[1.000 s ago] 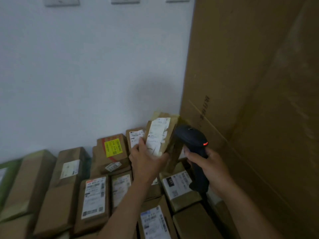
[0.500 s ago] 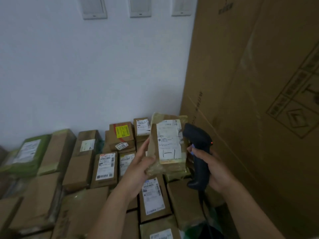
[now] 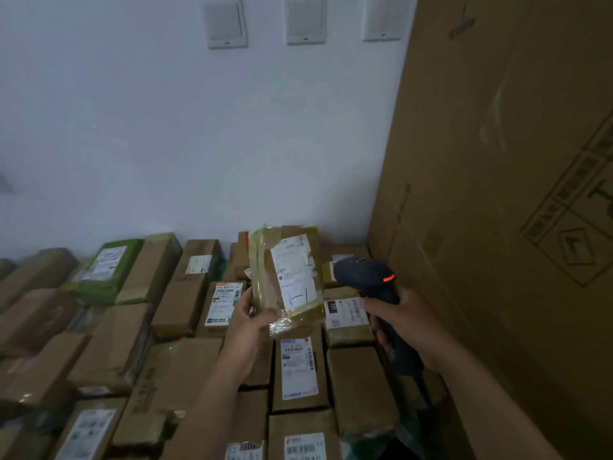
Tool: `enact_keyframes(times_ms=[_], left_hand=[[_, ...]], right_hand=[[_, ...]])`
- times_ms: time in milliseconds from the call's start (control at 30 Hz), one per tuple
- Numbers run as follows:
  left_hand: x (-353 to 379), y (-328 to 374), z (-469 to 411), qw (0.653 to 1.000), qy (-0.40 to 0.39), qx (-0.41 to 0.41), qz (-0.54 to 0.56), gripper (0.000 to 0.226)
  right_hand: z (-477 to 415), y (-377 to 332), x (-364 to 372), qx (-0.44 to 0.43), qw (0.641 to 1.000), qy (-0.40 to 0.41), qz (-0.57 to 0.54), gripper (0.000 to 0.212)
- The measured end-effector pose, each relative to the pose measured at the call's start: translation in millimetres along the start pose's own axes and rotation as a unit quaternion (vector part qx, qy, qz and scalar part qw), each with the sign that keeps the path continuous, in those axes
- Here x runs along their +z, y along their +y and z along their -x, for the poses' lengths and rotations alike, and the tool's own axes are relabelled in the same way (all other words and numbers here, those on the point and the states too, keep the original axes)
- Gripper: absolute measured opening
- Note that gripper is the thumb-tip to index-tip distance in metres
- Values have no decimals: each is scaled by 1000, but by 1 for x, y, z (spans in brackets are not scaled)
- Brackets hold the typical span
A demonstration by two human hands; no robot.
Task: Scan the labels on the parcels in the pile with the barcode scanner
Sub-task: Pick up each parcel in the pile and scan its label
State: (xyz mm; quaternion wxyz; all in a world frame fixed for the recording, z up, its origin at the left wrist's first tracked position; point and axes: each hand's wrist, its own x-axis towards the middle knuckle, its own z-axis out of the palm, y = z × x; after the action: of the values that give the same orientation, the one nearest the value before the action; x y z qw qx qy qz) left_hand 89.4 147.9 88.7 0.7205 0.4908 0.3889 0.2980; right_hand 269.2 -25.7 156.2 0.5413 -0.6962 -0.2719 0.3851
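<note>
Two bare hands work above a pile [image 3: 179,370] of flat, rectangular brown cardboard parcels laid in rows against a matt white wall [image 3: 166,144]. Most of these parcels carry white printed labels with barcodes.

Left hand [image 3: 247,327]: it grips one parcel [image 3: 265,277] by its lower left corner, lifted clear of the pile. The thumb lies across the front and the fingers are curled behind. This parcel is a slim cardboard block held nearly upright, wrapped in glossy, yellowish clear tape that wrinkles loose at its bottom edge.

Label [image 3: 295,277]: a white, creased sheet with ragged edges on the parcel's front face. It bears faint print and a few dark hand-drawn strokes near its foot.

Right hand [image 3: 409,327]: its fingers are clenched round the grip of the scanner [image 3: 363,277]. The scanner is a dark, smooth, pistol-shaped tool with a small orange mark on its head. Its head sits just beside the parcel's right edge, not touching, with the nose turned towards the parcel.

Surroundings: one parcel [image 3: 109,270] at the back left is wrapped in green. A tall plain carton [image 3: 497,194] with printed handling symbols fills the right side. Three pale rectangular plates [image 3: 227,23] are fixed high on the wall.
</note>
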Motion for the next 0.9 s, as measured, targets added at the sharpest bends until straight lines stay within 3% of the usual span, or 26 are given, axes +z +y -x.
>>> enact_keyframes(times_ms=[167, 700, 900], left_hand=[[-9, -9, -12, 999, 34, 8, -10, 70], [-27, -25, -52, 996, 51, 14, -75, 79], [-24, -27, -56, 995, 57, -6, -76, 98]], right_hand=[[-4, -8, 1, 11, 1000, -20, 2, 13], [-25, -21, 15, 22, 999, -39, 19, 15], [-31, -21, 18, 32, 998, -40, 26, 19]])
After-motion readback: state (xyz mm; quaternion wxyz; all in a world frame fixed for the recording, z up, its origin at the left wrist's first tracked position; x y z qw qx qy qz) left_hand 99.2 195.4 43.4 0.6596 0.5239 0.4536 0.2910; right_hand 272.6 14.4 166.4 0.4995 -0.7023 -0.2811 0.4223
